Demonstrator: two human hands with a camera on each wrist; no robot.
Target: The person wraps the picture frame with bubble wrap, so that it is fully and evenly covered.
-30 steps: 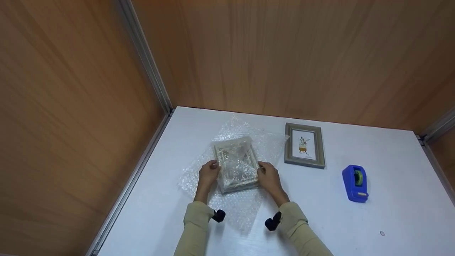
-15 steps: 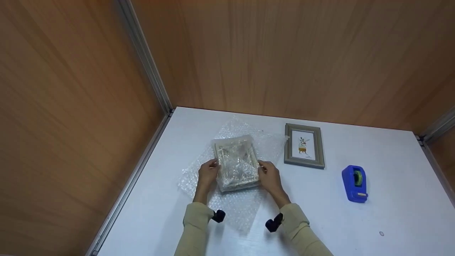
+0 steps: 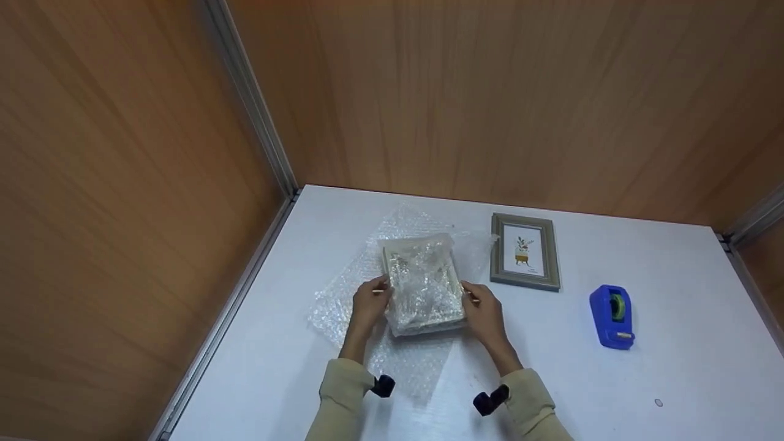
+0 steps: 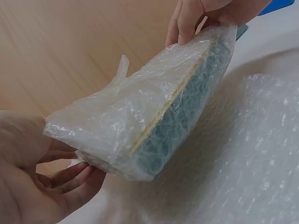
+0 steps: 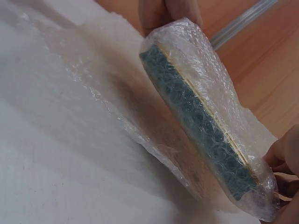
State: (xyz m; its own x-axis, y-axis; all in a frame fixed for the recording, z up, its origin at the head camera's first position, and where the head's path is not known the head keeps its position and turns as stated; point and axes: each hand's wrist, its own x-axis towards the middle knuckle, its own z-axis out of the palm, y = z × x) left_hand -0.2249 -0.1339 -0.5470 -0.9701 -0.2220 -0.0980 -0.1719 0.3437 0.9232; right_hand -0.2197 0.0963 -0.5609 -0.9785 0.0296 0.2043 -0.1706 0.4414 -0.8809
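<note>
Both hands grip a picture frame (image 3: pixel 425 285) wrapped in bubble wrap, lifted over the table. My left hand (image 3: pixel 370 303) holds its left edge, and my right hand (image 3: pixel 486 312) holds the opposite side. Through the plastic, a blue-green side with a gold line shows on the wrapped frame (image 4: pixel 180 109) in the left wrist view. There, the left fingers (image 4: pixel 81 184) curl under one corner. Fingers of the right hand (image 5: pixel 285 158) hold the lower corner in the right wrist view. Beneath lies a loose bubble wrap sheet (image 3: pixel 343 306).
A second, unwrapped grey picture frame (image 3: pixel 556 254) with a plant print lies to the right, at the sheet's corner. Further right stands a blue tape dispenser (image 3: pixel 603 324). Wooden panels (image 3: pixel 490 110) border the white table (image 3: pixel 686 306) at the back and sides.
Both hands have carried the wrapped frame a little to the right and up from the sheet. The loose sheet, the grey frame and the tape dispenser stay where they were.
</note>
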